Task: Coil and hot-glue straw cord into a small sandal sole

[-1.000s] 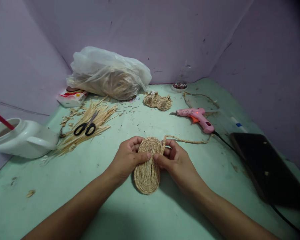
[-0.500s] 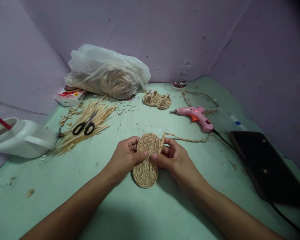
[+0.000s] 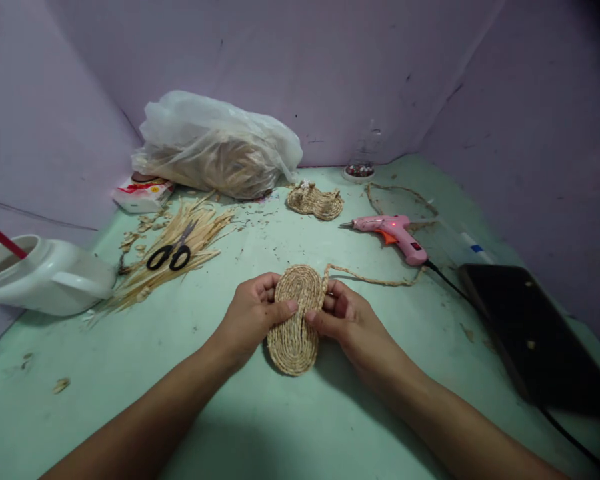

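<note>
A sole-shaped piece of coiled straw rope (image 3: 294, 343) is held between my two hands over the green table. My left hand (image 3: 253, 317) grips its left edge, thumb flat on top and fingers curled beneath. On the other side my right hand (image 3: 350, 320) pinches the right edge, its thumb near the narrow waist. The braided rope's loose tail (image 3: 375, 277) leaves the upper right edge and runs right toward the glue gun. The undersides of the fingers are partly hidden by the piece.
A pink glue gun (image 3: 390, 233) lies to the right, near a dark phone-like slab (image 3: 535, 333). Black-handled scissors (image 3: 180, 257) rest on straw strips (image 3: 130, 287). Behind are a plastic bag (image 3: 220, 147) and a small woven slipper (image 3: 317, 203). A white jug (image 3: 55, 277) stands left.
The two thumbs have moved slightly apart, showing more of the coil's middle. The piece sits a little further right in view.
</note>
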The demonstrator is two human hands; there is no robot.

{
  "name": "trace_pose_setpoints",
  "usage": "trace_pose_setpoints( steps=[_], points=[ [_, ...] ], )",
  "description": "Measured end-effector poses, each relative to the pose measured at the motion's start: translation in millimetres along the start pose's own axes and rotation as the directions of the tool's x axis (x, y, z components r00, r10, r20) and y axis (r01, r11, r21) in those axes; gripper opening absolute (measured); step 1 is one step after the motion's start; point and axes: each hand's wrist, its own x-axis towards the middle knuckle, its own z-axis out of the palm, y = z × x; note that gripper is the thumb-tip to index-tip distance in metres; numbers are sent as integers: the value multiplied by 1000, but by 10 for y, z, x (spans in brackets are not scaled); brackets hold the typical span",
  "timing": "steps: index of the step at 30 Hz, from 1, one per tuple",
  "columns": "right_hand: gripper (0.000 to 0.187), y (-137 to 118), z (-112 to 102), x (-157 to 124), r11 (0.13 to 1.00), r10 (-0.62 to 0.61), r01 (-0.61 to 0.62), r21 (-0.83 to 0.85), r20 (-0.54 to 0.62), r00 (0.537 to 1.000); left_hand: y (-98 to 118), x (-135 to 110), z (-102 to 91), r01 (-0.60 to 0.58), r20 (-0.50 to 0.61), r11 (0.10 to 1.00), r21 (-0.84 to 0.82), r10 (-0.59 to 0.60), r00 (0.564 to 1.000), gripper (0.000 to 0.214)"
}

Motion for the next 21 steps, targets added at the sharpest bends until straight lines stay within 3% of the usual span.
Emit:
trace_pose_setpoints(
  steps=[8,21],
  points=[
    [39,52,16,15,996,-40,36,-86,-51,998,5,-6,4,-1,20,1000,-1,1,1000,33],
    [39,44,35,12,995,-92,89,-50,-62,994,9,-8,21,-32,-7,997,69,33,999,34]
  ],
)
